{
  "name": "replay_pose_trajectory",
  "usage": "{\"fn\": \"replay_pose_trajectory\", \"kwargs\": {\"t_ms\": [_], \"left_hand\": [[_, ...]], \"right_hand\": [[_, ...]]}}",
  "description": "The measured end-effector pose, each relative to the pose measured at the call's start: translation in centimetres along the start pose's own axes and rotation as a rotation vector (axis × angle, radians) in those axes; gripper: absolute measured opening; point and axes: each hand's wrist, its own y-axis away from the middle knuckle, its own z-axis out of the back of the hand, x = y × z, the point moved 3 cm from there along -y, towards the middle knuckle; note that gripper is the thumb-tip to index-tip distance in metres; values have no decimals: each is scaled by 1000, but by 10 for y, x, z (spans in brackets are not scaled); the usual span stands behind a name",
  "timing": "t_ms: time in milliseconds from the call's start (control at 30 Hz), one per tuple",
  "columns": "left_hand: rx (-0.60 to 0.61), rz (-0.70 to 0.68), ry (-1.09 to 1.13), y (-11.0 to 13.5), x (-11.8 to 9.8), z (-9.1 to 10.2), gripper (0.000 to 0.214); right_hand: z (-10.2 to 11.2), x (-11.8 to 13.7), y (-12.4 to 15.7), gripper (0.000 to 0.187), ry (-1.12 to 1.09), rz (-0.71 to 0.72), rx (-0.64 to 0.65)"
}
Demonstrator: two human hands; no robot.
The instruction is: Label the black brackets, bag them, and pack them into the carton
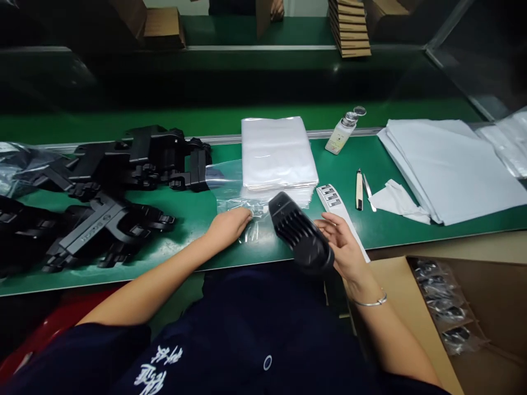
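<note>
A black plastic part (298, 230) with ribs along its length and a rounded lower end is held at a slant above the table's front edge. My right hand (343, 244) grips its right side near that end. My left hand (230, 227), fingers pinched together, is closed on the edge of a clear plastic bag (226, 181). Behind the black part lies a stack of clear bags (278, 151). A white strip with printed pictures (335, 206) rests beside my right hand, partly hidden by it.
Several black bracket-like parts (99, 219) cover the table's left. To the right are a pump bottle (341, 134), a cutter knife (359, 190), tweezers (369, 192), a crumpled cloth (397, 200) and white sheets (457, 164). An open carton (391, 274) holds bagged parts. Another person's hand (277, 10) shows beyond.
</note>
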Motion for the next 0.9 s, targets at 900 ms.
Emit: {"fn": "replay_pose_trajectory", "kwargs": {"t_ms": [900], "left_hand": [[40,-145,531,23,-11,48,34]], "right_hand": [[-49,-7,-7,31,638,119,-31]]}}
